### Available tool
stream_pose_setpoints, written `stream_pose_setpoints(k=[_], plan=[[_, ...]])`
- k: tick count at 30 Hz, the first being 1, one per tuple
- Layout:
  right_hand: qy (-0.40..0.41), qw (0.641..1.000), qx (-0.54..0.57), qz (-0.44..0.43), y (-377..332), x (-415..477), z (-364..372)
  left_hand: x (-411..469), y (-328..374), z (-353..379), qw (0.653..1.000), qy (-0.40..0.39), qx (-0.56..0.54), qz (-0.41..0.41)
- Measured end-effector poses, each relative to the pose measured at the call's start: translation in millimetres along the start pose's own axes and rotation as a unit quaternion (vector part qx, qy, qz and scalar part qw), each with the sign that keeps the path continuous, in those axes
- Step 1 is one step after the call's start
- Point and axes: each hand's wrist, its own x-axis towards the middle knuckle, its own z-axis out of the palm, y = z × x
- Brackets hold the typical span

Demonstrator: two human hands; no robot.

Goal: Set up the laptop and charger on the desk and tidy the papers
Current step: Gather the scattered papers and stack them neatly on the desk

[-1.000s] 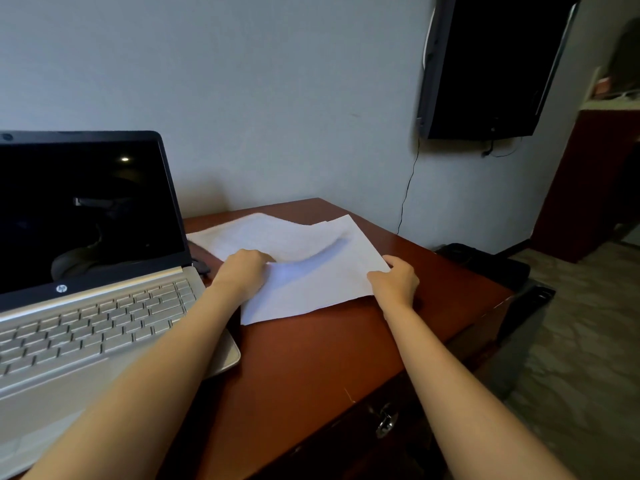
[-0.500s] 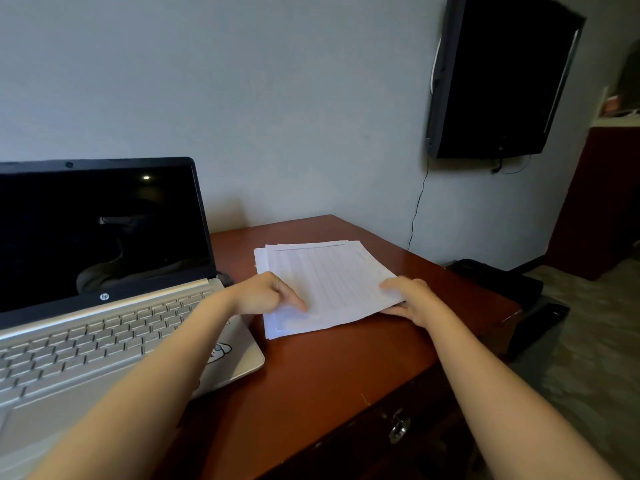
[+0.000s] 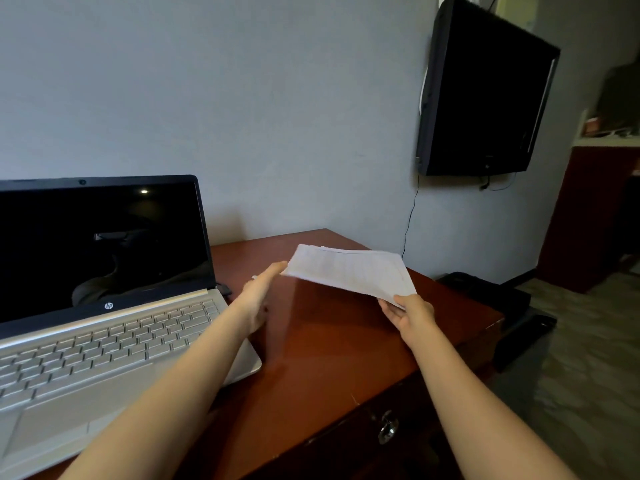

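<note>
Nearest, on the front face of the desk (image 3: 329,358), a metal lock (image 3: 387,429) hangs on the drawer below the front edge. Two bare forearms reach in over that edge. The laptop (image 3: 104,341) stands open on the left part of the desk, its silver keyboard toward the front edge and its dark screen upright toward the far edge; its near right corner juts slightly past the left forearm. A small dark piece (image 3: 225,289) sits against the laptop's right side by the hinge, too small to tell more.

Beyond the keyboard, the left hand (image 3: 258,299) is held edge-on with straight fingers, its fingertips touching the left corner of the papers (image 3: 349,271) and gripping nothing. The right hand (image 3: 410,311) pinches the near right corner of the stack, thumb on top and fingers underneath. The papers form one squared stack of printed sheets, held above the right half of the desk and tilted, clear of the wood, toward the far right corner.

Past the far edge rises a pale wall. A black box (image 3: 485,289) lies on the floor beside the desk's right edge. A black television (image 3: 481,95) hangs on the wall above it, with a thin cable (image 3: 410,216) running down from it.
</note>
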Motion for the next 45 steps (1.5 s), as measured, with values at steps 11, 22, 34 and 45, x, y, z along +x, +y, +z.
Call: stream_pose_setpoints(k=[11, 22, 34, 45], plan=[[-0.181, 0.983, 0.021, 0.013, 26.5, -19.1, 2.5, -36.2, -10.5, 82.7, 0.988, -0.107, -0.104, 0.03], [-0.198, 0.979, -0.05, 0.029, 17.2, -16.9, -0.3, -13.5, 5.7, 26.9, 0.977, 0.055, 0.05, 0.199], [0.002, 0.949, -0.262, -0.177, -45.8, 5.9, -36.9, -5.1, 22.2, -17.5, 0.962, 0.088, 0.024, 0.258], [-0.044, 0.935, -0.246, -0.251, -77.4, -3.4, -22.8, -12.5, 46.7, -5.9, 0.959, 0.008, 0.021, 0.281]])
